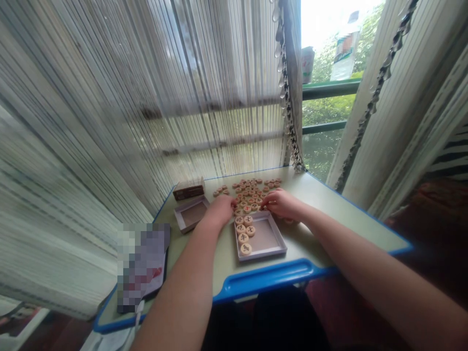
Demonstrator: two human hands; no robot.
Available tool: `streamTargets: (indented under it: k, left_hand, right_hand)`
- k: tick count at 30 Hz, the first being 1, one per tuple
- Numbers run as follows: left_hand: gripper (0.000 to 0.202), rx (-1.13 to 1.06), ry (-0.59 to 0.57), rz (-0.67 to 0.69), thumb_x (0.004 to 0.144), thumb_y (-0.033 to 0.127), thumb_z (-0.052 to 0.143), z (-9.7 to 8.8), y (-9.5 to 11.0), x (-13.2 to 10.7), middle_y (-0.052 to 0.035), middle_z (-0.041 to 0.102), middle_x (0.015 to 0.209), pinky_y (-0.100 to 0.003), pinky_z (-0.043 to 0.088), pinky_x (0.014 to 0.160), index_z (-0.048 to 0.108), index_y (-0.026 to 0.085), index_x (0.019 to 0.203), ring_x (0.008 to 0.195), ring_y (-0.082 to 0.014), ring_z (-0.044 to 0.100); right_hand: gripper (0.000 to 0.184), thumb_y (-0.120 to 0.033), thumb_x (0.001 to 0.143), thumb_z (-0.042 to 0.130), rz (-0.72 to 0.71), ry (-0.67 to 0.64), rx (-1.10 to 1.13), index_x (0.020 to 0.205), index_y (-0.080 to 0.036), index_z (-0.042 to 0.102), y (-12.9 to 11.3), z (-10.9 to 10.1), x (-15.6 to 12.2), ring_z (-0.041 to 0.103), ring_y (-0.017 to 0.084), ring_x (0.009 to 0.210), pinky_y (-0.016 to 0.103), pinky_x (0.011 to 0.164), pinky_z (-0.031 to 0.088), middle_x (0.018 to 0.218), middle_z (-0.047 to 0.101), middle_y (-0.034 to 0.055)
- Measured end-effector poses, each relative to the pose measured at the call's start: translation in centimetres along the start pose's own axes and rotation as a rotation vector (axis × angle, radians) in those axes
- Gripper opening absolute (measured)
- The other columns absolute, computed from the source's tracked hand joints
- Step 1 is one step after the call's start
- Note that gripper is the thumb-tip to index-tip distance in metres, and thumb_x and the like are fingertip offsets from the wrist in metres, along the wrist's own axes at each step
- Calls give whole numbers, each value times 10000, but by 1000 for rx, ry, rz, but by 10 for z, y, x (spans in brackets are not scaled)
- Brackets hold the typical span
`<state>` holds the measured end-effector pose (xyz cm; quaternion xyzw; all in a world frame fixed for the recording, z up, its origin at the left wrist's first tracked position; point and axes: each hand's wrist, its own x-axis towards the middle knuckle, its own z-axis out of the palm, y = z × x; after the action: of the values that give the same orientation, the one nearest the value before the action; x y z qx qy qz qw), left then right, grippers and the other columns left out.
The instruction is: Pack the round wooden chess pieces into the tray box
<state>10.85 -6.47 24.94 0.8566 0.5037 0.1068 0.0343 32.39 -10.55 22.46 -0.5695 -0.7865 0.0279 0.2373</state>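
Observation:
Many round wooden Chinese chess pieces (252,200) lie spread over the far middle of the table, marked with red or black characters. Nearer me is a shallow box tray (272,254), with several black-marked pieces (243,238) lined up along its left side. My left hand (222,207) rests at the left edge of the spread, its fingers curled in; what they hold, if anything, is hidden. At the right edge, the fingers of my right hand (281,204) close on a piece beside the tray's far rim, partly covered by the fingertips.
Left of the pieces lies another shallow box part (179,222), with a small brown box (188,189) behind it. A phone or tablet (148,268) with a white cable (138,312) is at the table's left. The blue table edge (270,277) runs before me; string curtains (219,73) hang behind.

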Motion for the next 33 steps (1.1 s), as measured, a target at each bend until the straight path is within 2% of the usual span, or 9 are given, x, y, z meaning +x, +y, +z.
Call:
streamTargets:
  k: [3, 6, 9, 12, 16, 20, 23, 27, 33]
  left_hand:
    - [269, 8, 33, 4, 796, 188, 460, 0, 3, -1, -73, 668, 1031, -286, 424, 909, 699, 206, 919, 993, -198, 594]
    - [294, 17, 78, -35, 815, 189, 427, 0, 7, -2, -74, 641, 1092, -282, 421, 917, 687, 216, 947, 1018, -191, 584]
    - [319, 37, 70, -140, 813, 166, 402, 1, 9, -3, -90, 645, 1081, -311, 450, 868, 674, 219, 972, 991, -210, 596]
    - [329, 44, 46, -199, 791, 148, 409, 3, 8, -2, -99, 662, 1033, -342, 478, 785, 671, 234, 970, 948, -244, 611]
    - [308, 5, 89, -215, 767, 147, 443, 4, 6, -2, -90, 672, 1003, -335, 477, 764, 672, 249, 945, 939, -248, 614]
    - [305, -9, 116, -231, 755, 143, 457, 3, 7, -2, -89, 669, 1014, -333, 475, 763, 669, 250, 947, 941, -248, 612]
    - [305, 7, 104, -228, 751, 139, 452, 4, 6, -1, -93, 673, 998, -341, 479, 742, 672, 247, 932, 928, -258, 616]
    - [317, 12, 105, -205, 756, 132, 435, 6, 4, 0, -83, 676, 993, -337, 478, 746, 673, 250, 928, 927, -248, 618]
    - [319, 1, 140, -192, 742, 108, 459, 5, 6, 0, -84, 666, 1027, -335, 463, 811, 675, 242, 935, 977, -239, 598]
  right_hand:
    - [253, -159, 731, 501, 44, -19, 36, 799, -226, 736, 0, -5, -2, 569, 171, 853, 267, 853, 417, 869, 666, 26]
    - [268, -193, 734, 499, 137, 15, 50, 876, -215, 725, 0, -13, -4, 552, 191, 939, 280, 876, 411, 1005, 628, 54]
    - [323, -263, 693, 577, 175, -105, 22, 992, -231, 696, 1, -23, -7, 477, 252, 1076, 337, 927, 385, 1102, 592, 68]
    - [407, -332, 668, 624, 175, -197, -3, 1067, -257, 662, 6, -27, -9, 431, 281, 1119, 380, 946, 370, 1155, 568, 68]
    - [359, -298, 745, 555, 170, -98, -46, 1086, -232, 644, 15, -22, -5, 436, 265, 1134, 381, 969, 346, 1200, 559, 74]
    - [407, -285, 809, 487, 261, 44, -66, 1189, -168, 575, 25, -12, 1, 503, 235, 1068, 351, 945, 366, 1159, 597, 99]
    - [383, -370, 829, 470, 259, 35, -78, 1145, -202, 608, 30, -5, 3, 533, 226, 1008, 344, 911, 383, 1111, 627, 72]
    - [401, -480, 829, 450, 230, 7, -103, 1073, -233, 649, 29, -2, 4, 522, 242, 1015, 362, 899, 388, 1156, 607, 62]
    - [360, -280, 821, 462, 239, 63, -46, 1128, -190, 626, 22, -4, 6, 518, 222, 1075, 317, 935, 385, 1137, 630, 55]
